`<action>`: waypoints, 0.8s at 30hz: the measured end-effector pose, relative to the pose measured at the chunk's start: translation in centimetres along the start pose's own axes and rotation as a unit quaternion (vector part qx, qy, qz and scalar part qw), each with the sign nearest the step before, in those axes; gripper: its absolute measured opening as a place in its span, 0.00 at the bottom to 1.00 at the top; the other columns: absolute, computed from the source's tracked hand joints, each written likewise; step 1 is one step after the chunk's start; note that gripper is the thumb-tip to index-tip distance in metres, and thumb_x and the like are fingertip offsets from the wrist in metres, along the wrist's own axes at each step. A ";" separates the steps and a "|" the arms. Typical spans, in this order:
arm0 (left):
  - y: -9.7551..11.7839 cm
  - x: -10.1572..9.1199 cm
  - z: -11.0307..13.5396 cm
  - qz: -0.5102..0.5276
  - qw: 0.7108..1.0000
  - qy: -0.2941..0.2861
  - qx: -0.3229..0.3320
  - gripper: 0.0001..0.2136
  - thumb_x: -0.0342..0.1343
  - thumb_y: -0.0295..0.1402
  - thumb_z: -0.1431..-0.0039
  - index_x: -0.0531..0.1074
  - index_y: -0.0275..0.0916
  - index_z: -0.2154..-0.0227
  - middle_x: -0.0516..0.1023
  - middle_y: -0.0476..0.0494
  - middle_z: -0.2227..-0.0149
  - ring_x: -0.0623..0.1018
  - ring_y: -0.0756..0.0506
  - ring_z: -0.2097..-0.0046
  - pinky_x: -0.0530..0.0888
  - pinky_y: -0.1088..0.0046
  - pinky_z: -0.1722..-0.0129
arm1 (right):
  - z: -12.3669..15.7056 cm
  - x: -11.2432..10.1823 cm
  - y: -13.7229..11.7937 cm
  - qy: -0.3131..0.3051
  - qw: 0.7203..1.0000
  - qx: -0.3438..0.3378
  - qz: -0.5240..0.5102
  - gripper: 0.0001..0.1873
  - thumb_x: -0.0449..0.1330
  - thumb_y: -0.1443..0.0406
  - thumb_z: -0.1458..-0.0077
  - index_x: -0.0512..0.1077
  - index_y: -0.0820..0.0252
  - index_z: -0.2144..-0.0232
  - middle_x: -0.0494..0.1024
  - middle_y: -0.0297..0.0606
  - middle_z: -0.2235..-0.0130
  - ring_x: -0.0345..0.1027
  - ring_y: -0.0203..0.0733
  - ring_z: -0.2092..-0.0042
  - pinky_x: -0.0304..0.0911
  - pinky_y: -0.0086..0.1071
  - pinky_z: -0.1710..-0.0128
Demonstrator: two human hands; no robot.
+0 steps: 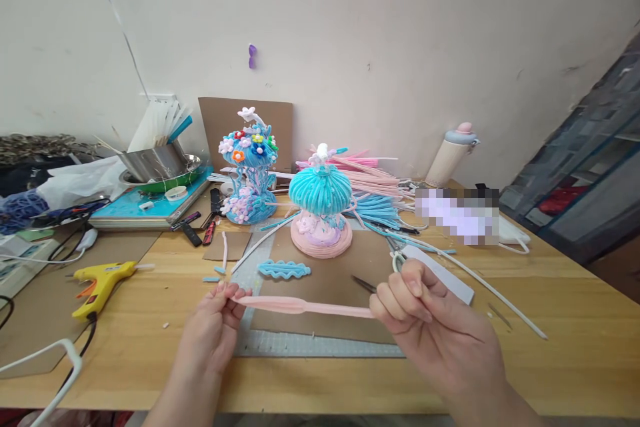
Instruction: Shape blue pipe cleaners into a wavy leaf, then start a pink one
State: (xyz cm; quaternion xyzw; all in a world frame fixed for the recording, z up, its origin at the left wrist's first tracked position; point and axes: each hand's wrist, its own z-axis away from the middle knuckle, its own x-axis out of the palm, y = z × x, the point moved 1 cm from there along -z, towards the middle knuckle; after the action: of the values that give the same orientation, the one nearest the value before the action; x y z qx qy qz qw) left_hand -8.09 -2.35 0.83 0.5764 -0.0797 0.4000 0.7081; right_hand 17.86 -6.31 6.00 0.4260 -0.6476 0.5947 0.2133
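Observation:
My left hand (213,327) pinches one end of a pink pipe cleaner piece (280,305), at its wider, flattened loop. The narrow end runs into the closed fingers of my right hand (435,320), so the piece is stretched level above the cardboard. Just behind it lies a wavy blue pipe cleaner piece (284,269). Further back stands a jellyfish-like model (321,190) with a turquoise ribbed dome over a round pink base. Near my right fingers, scissors (397,260) show in part; a dark pointed blade (363,283) lies beside them.
A yellow glue gun (103,283) rests at left. A flower-covered blue model (249,167) stands behind, before upright cardboard (280,113). Bundles of pink pipe cleaners (373,177) and blue pipe cleaners (377,210) lie at the back, near a cream bottle (447,159). A cutting mat (320,347) lies under brown cardboard (280,328).

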 end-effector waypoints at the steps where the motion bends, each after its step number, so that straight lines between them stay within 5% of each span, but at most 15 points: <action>1: 0.0 -0.2 0.2 -0.001 1.000 0.003 0.001 0.18 0.39 0.16 0.43 0.63 0.33 0.85 0.65 0.50 0.84 0.71 0.54 0.80 0.76 0.79 0.76 | 0.2 -0.2 0.1 -0.002 1.000 0.002 0.005 0.05 0.54 0.66 0.50 0.62 0.60 0.76 0.46 0.27 0.81 0.42 0.31 0.78 0.40 0.31 0.76; 10: 3.8 1.1 2.5 0.000 0.999 0.043 -0.028 0.17 0.39 0.20 0.41 0.65 0.33 0.82 0.68 0.48 0.82 0.74 0.53 0.79 0.76 0.82 0.78 | 0.3 -2.1 2.0 -0.006 0.997 0.072 0.025 0.08 0.51 0.62 0.49 0.61 0.59 0.77 0.49 0.26 0.82 0.41 0.30 0.79 0.41 0.30 0.77; 18: 5.0 2.4 4.1 -0.054 0.998 0.025 0.034 0.19 0.40 0.22 0.41 0.68 0.34 0.84 0.71 0.46 0.82 0.75 0.51 0.78 0.76 0.80 0.77 | -0.2 -1.1 4.1 0.025 0.922 0.203 0.329 0.09 0.60 0.64 0.52 0.69 0.61 0.66 0.61 0.28 0.73 0.45 0.25 0.79 0.39 0.25 0.79; 20: 5.1 2.1 3.8 -0.049 0.997 0.038 0.038 0.19 0.40 0.22 0.41 0.68 0.33 0.84 0.71 0.46 0.82 0.75 0.51 0.77 0.76 0.81 0.78 | -0.5 -1.1 4.2 0.042 0.934 0.192 0.297 0.08 0.60 0.63 0.52 0.69 0.62 0.69 0.60 0.27 0.76 0.44 0.24 0.80 0.39 0.25 0.80; 24: 4.2 1.4 2.5 -0.025 0.998 0.030 0.040 0.19 0.39 0.21 0.40 0.66 0.34 0.84 0.69 0.47 0.82 0.76 0.50 0.76 0.76 0.80 0.77 | -1.0 -1.9 3.3 0.125 0.983 0.115 0.073 0.07 0.55 0.60 0.46 0.66 0.58 0.70 0.50 0.22 0.83 0.35 0.25 0.83 0.35 0.25 0.82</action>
State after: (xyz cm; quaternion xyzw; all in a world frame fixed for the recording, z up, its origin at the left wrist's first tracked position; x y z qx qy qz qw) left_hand -9.04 -3.80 5.55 0.5939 -0.0282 0.4020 0.6963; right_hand 15.99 -5.03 2.78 0.3216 -0.5724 0.7279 0.1980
